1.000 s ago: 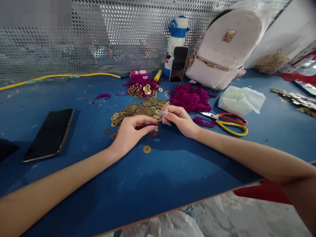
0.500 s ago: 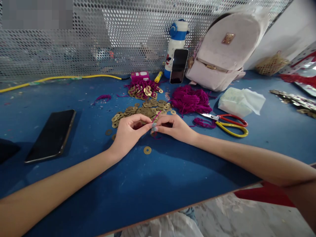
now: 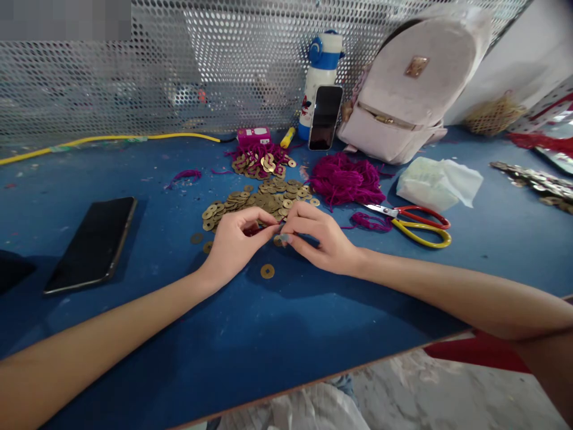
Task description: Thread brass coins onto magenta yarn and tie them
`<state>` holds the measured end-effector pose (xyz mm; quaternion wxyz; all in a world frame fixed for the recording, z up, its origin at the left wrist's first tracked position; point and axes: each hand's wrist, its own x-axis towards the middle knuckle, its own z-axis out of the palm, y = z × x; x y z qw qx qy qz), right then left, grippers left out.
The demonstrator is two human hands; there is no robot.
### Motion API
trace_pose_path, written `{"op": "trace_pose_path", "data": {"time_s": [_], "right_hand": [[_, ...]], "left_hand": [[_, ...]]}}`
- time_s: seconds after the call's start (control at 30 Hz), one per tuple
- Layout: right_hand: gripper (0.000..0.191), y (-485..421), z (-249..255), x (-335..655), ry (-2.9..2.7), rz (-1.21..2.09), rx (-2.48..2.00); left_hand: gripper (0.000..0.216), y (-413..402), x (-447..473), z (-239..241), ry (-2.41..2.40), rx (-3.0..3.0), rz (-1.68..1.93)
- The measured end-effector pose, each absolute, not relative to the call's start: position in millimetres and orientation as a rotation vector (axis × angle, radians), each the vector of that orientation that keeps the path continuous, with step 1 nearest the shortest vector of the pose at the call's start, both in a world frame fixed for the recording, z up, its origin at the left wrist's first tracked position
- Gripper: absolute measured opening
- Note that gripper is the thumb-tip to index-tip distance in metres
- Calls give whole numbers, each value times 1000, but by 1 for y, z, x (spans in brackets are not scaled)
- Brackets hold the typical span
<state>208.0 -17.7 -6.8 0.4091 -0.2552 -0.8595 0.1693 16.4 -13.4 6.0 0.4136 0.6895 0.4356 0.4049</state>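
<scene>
1. The blue table [image 3: 250, 358] fills the foreground.
2. Left hand [image 3: 235, 245] and right hand [image 3: 324, 239]: fingertips meeting, each apparently clamped on purple cord [image 3: 252, 229], mostly hidden by the fingers.
3. A pile of brass coins [image 3: 264, 199] sits just beyond them.
4. One loose coin [image 3: 267, 271] lies flat, nearer the person.

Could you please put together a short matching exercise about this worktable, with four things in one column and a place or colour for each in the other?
Column 1
1. Scissors
2. Lone coin
3. Standing phone
4. Large yarn bundle

Column 2
A. Upright in front of the bottle
B. Purple all over
C. Partly red, partly yellow
D. Set apart from the coin heap, nearer the camera

Right pairs: 1-C, 2-D, 3-A, 4-B
</scene>
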Motion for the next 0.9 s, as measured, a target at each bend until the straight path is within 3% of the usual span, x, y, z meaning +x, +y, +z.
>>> {"op": "trace_pose_path", "data": {"time_s": [0.27,0.47,0.63,0.9], "right_hand": [[8,-12,-6,210,-2033,485,-682],[9,-6,-8,210,-2025,674,-748],[7,-6,-10,210,-2097,635,-696],[30,-6,-8,209,-2104,682,-700]], "left_hand": [[9,-18,17,5,987,1997,965],[11,-14,13,3,1037,1710,1116],[9,-14,13,5,1142,1627,1143],[9,-13,14,4,990,1723,1095]]}}
